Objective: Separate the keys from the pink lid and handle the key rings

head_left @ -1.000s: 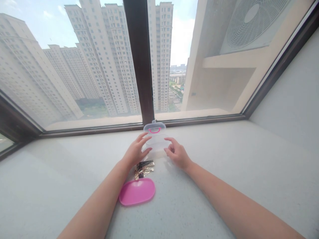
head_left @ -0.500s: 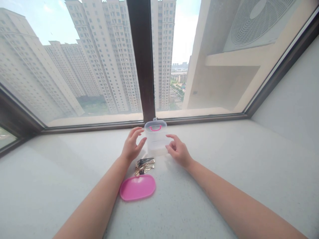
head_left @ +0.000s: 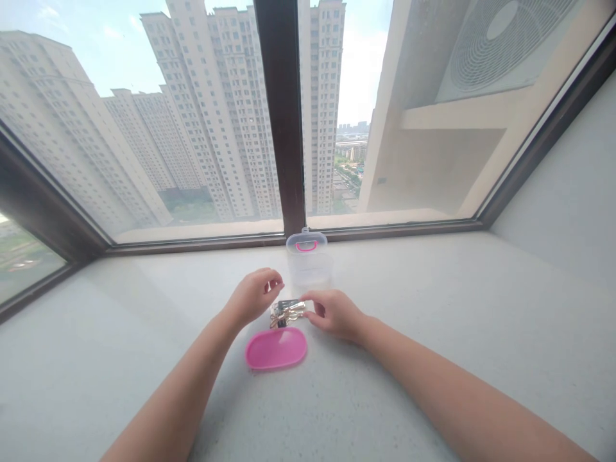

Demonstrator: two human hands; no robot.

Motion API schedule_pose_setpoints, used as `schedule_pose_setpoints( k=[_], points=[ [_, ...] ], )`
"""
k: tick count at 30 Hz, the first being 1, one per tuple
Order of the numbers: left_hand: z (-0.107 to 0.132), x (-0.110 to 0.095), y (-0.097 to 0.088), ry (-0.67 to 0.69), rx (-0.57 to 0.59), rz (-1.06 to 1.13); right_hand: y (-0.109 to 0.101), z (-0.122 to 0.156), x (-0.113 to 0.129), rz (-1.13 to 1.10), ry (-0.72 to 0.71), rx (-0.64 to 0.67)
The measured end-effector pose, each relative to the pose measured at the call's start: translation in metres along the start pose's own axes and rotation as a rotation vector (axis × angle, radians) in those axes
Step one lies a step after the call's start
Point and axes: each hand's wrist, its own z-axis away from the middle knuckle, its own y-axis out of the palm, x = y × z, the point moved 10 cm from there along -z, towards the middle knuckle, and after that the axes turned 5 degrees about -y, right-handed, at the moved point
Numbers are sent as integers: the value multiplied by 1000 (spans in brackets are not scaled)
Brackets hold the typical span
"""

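Our right hand (head_left: 334,314) has its thumb and forefinger pinched narrow at the right end of the bunch of keys (head_left: 287,312), apparently touching it, though we cannot tell whether the pinch has closed on metal. Our left hand (head_left: 253,296) sits just beside the bunch's left end with its fingers curled in loosely, holding nothing that we can see. The keys lie flat on the table (head_left: 433,333), between the two hands. Just in front of them, nearer to us, the pink lid (head_left: 276,348) lies flat and apart from its box. Beyond the keys the clear box (head_left: 308,263) stands upright and open, its pink handle facing us, close against the window frame (head_left: 282,115).

To do this well, we judge that the pinch should take the ring rather than a single key, so that the bunch hangs together and does not splay. The left hand can steady the loose end, well clear of the light box, which would tip easily.
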Motion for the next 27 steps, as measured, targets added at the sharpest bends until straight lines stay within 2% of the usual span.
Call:
schedule_pose_setpoints(
  k=[1, 3, 6, 9, 13, 18, 27],
  points=[
    [9, -2, 6, -5, 78, -27, 4, 0, 3, 10, -7, 28],
    [26, 0, 11, -70, 154, -67, 10, 1, 8, 26, -23, 71],
    [44, 11, 15, -193, 171, -94, 13, 0, 12, 43, -41, 108],
    [54, 19, 25, -253, 189, -68, 15, 0, 12, 53, -50, 131],
    [57, 22, 31, -258, 219, -56, 16, 0, 9, 57, -57, 124],
    [60, 25, 24, -273, 266, -87, 16, 1, 5, 46, -46, 111],
    [57, 36, 13, -297, 225, -135, 11, 0, -1, -84, 43, 124]
  ],
)
